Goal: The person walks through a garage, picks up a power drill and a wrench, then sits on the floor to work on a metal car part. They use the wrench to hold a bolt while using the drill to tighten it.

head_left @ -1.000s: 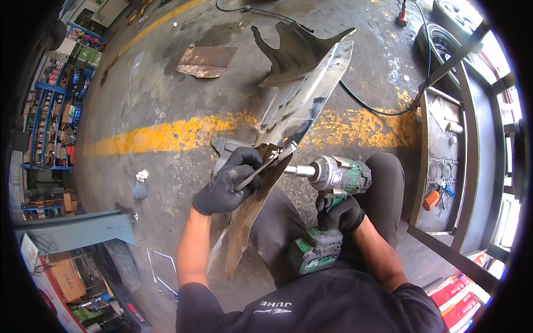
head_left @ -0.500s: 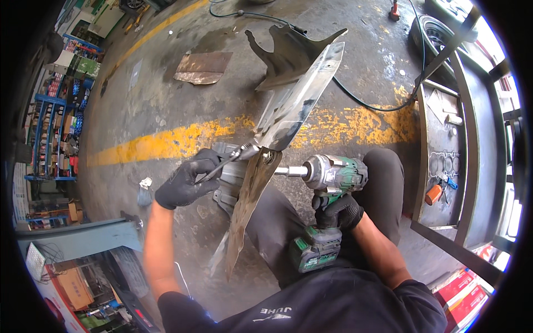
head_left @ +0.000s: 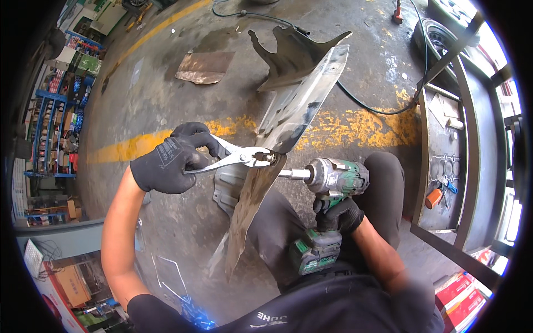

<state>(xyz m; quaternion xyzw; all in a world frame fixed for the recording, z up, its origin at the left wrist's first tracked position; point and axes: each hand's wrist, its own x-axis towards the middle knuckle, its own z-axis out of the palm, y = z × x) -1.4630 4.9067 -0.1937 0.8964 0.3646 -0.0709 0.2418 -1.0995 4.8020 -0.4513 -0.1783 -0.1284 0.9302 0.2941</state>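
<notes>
My left hand [head_left: 169,158], in a black glove, is closed on silver slip-joint pliers [head_left: 242,157]. Their handles are spread, and the jaws sit around or against a small fastener [head_left: 270,159] on a bent, scuffed metal panel [head_left: 252,205]. In my gloved right hand [head_left: 341,215] is the grip of a green and grey cordless impact wrench [head_left: 336,176], battery at its base. Its silver socket [head_left: 295,173] points at the panel's other side, opposite the pliers; the panel hides whether it is seated. A longer pale metal piece [head_left: 305,105] runs up and away from the joint.
A curved dark metal piece [head_left: 291,55] rises behind the panel. Rusty sheet metal [head_left: 205,67] lies on the floor, and a hose [head_left: 366,105] curves toward the metal frame [head_left: 472,144] at right. Shelves with parts [head_left: 55,127] stand left.
My left hand has shifted left and slightly up. The pliers have turned from edge-on to flat, with their handles apart and jaws at the fastener. The impact wrench has barely moved.
</notes>
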